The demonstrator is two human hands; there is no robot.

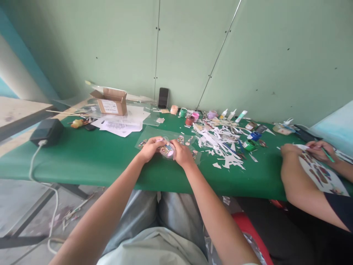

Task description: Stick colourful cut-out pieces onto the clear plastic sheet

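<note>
Between my two hands is a rounded, shiny, see-through piece with a pinkish edge and a coloured print [168, 150]; its exact kind I cannot make out. My left hand [150, 148] grips its left side, fingers curled around it. On the opposite side my right hand [182, 151] closes on it with the thumb on top. Both hands are just above the table's front half. Under them lies a clear plastic sheet [149, 133] bearing small colourful cut-out pictures [181, 139], partly covered by my hands.
White paper scraps [217, 138] are heaped to the right, near paint jars [250, 145] and glue bottles [241, 116]. A phone [163, 98] leans on the wall. Left are an open cardboard box [110, 105], papers and a black adapter [46, 131]. At far right, another person's hands [320, 149] hold a green pen.
</note>
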